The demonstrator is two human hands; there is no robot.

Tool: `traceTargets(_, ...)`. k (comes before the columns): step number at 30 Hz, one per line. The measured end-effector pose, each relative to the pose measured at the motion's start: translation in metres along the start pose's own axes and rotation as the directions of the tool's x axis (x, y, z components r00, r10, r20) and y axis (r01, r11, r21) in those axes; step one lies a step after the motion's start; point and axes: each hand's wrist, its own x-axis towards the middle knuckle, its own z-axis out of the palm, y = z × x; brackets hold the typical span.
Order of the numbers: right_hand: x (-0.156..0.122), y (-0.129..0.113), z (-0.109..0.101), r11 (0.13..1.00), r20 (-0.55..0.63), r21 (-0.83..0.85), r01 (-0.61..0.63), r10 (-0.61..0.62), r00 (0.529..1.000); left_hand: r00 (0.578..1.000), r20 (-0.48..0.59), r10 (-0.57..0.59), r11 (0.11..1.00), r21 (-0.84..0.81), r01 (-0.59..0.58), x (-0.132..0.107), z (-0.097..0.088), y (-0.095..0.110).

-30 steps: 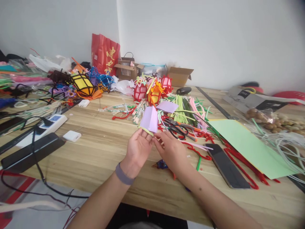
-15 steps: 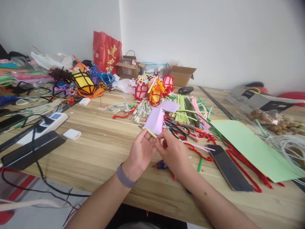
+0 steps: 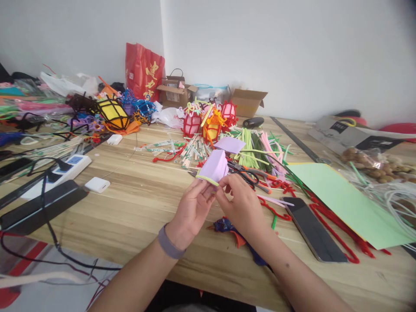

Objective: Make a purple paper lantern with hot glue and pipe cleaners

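In front of me, a folded purple paper shape (image 3: 213,165) stands tilted over the table, with a yellow-green pipe cleaner (image 3: 208,180) along its lower edge. My left hand (image 3: 195,206), palm up, supports the paper from below with its fingers curled at the edge. My right hand (image 3: 238,201) pinches the right end of the pipe cleaner at the paper's corner. Under the right wrist lies a blue glue gun (image 3: 225,225) with an orange trigger, partly covered by the forearm. Just behind the paper are black-handled scissors (image 3: 248,175) and a flat purple sheet (image 3: 230,144).
A phone (image 3: 315,229) and a light green sheet (image 3: 344,199) lie at right, beside red pipe cleaners (image 3: 338,234). Pipe-cleaner lanterns (image 3: 212,128) and loose green pipe cleaners (image 3: 249,149) sit behind. At left are a power strip (image 3: 69,167) and a white charger (image 3: 97,185).
The paper has turned and shifted slightly right, showing more of its folded side. My right hand has moved a little right along with the pipe cleaner's end, uncovering more of the glue gun.
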Motion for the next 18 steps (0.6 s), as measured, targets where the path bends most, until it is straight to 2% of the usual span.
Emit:
traceTargets(9,-0.0013,0.0019,0.0011,1.0,0.019,0.016,-0.017,0.017,1.0,0.999,0.032,0.041,0.997,0.061,-0.043,0.0041,-0.0059,-0.0015)
traceTargets(18,-0.0012,0.0057,0.0009,0.999,0.029,0.032,-0.032,0.031,0.999,1.0,-0.006,0.002,1.0,0.027,-0.002,0.0026,-0.0051,0.0008)
